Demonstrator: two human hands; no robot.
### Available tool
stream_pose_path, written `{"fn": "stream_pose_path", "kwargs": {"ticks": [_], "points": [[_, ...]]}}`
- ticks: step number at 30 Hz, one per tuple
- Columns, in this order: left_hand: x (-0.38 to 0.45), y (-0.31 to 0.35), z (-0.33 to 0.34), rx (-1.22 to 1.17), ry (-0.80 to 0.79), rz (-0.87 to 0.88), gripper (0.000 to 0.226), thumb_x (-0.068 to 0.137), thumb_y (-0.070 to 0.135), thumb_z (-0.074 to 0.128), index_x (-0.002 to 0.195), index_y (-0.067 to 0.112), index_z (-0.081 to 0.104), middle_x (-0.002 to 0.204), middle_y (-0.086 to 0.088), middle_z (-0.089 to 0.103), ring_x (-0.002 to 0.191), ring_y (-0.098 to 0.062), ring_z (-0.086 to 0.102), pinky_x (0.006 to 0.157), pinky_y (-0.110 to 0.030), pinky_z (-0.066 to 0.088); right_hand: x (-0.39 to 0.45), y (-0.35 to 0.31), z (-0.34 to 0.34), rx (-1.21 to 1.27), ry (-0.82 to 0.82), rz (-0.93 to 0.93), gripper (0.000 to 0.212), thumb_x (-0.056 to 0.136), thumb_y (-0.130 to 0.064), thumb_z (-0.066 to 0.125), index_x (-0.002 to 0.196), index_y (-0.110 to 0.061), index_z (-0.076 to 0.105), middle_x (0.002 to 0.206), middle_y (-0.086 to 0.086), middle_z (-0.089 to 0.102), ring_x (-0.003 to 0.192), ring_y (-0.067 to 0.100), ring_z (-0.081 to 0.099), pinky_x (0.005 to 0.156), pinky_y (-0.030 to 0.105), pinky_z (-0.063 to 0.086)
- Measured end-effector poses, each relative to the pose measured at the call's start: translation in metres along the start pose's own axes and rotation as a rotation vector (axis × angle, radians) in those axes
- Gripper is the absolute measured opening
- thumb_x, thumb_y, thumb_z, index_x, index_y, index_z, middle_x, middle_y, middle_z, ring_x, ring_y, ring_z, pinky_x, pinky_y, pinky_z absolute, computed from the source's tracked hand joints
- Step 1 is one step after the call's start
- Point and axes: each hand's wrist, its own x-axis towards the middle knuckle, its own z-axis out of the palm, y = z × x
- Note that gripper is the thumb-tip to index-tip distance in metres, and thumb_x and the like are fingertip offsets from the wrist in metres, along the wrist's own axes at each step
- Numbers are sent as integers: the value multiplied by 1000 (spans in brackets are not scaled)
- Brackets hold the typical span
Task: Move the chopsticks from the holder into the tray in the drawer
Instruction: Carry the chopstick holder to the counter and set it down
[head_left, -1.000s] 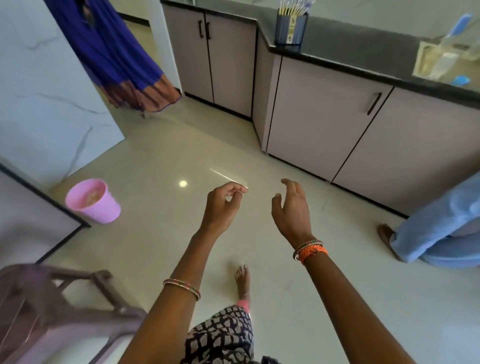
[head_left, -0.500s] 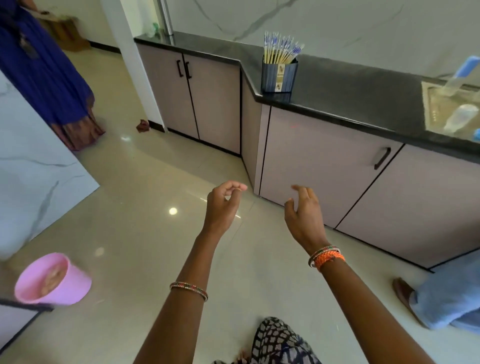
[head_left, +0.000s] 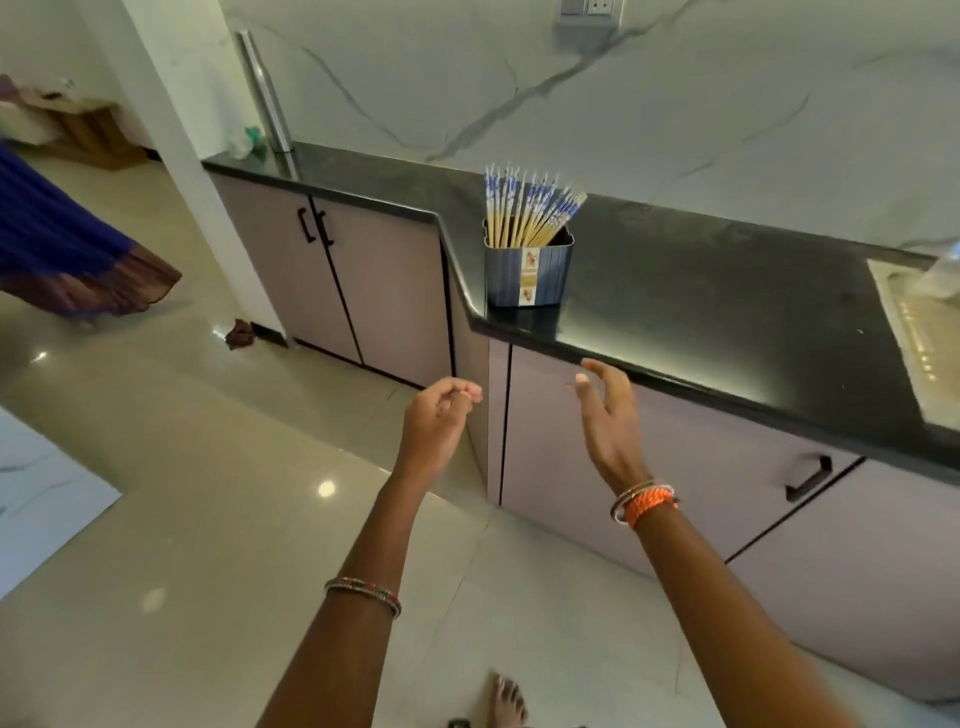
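Several chopsticks (head_left: 524, 210) with blue-and-white patterned tops stand upright in a blue-grey square holder (head_left: 527, 273) at the corner of the black countertop (head_left: 701, 291). My left hand (head_left: 436, 426) hangs in the air below and left of the holder, fingers curled loosely, thumb touching fingertips, holding nothing. My right hand (head_left: 608, 415) is raised in front of the counter edge, below and right of the holder, fingers apart and empty. All cabinet fronts are closed; no drawer or tray shows.
Pale pink cabinet doors with black handles (head_left: 808, 478) run under the counter. A sink (head_left: 919, 332) is at the right edge. A person's blue skirt (head_left: 62, 260) is at the left. A steel pipe (head_left: 265, 93) stands at the counter's far end. My bare foot (head_left: 506, 699) is on the glossy tiled floor.
The view has tilted up and come closer to the counter; the holder now looms larger. Both hands have risen toward the counter edge. The pink bucket and chair have left the view.
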Motion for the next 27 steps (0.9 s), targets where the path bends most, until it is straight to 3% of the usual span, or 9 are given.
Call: {"fn": "stream_pose_path", "kwargs": {"ticks": [3, 8, 13, 16, 18, 20, 23, 25, 27], "points": [[54, 3, 12, -68, 33, -51, 20, 89, 19, 46, 85, 29, 63, 93, 3, 69, 91, -13, 62, 71, -24, 45, 62, 4, 5, 302, 11, 175, 39, 100, -33, 39, 133, -14, 49, 129, 1, 50, 116, 12, 46, 89, 16, 36], [147, 2, 30, -195, 88, -117, 23, 93, 18, 38, 101, 19, 60, 103, -2, 65, 99, -19, 58, 75, -29, 45, 155, 18, 20, 460, 54, 297, 47, 100, -38, 35, 138, -14, 47, 144, 3, 45, 132, 17, 41, 111, 39, 32], [242, -14, 53, -242, 119, -78, 24, 93, 25, 43, 110, 18, 58, 113, -9, 61, 110, -25, 56, 75, -26, 48, 243, 37, 41, 510, 40, 340, 45, 100, -38, 32, 135, -15, 51, 143, 4, 47, 133, 19, 42, 110, 41, 32], [300, -23, 67, -315, 134, -167, 39, 95, 27, 39, 131, 13, 46, 132, -15, 51, 124, -28, 48, 96, -36, 45, 292, 48, 60, 538, 12, 396, 46, 100, -41, 33, 132, -15, 53, 141, 4, 49, 132, 20, 42, 111, 43, 31], [327, -29, 74, -399, 122, -229, 39, 96, 25, 37, 130, 10, 47, 133, -18, 51, 125, -31, 48, 106, -46, 40, 311, 55, 70, 599, 5, 438, 47, 99, -43, 33, 130, -14, 54, 141, 4, 50, 133, 19, 43, 114, 44, 29], [349, -36, 80, -419, 104, -236, 35, 96, 25, 36, 118, 6, 56, 116, -15, 62, 114, -32, 54, 99, -43, 45, 329, 65, 81, 652, -17, 460, 51, 99, -45, 31, 133, -13, 52, 142, 4, 51, 135, 18, 42, 117, 43, 27], [362, -53, 84, -426, 95, -263, 35, 95, 28, 35, 105, 12, 65, 90, 3, 69, 93, -16, 63, 75, -26, 49, 338, 81, 92, 709, -53, 481, 56, 99, -47, 30, 137, -10, 50, 139, 6, 55, 131, 20, 49, 117, 42, 30], [364, -63, 88, -427, 59, -268, 39, 94, 35, 33, 88, 29, 71, 82, 12, 73, 84, -6, 68, 68, -18, 51, 344, 86, 97, 745, -84, 455, 54, 98, -48, 32, 130, -12, 57, 130, 8, 63, 123, 23, 58, 108, 40, 42], [365, -65, 94, -454, 33, -270, 45, 93, 39, 28, 83, 35, 72, 83, 16, 75, 82, 0, 69, 65, -13, 53, 352, 85, 102, 763, -142, 428, 52, 95, -49, 35, 123, -15, 62, 122, 5, 68, 114, 21, 64, 96, 33, 52]]}}
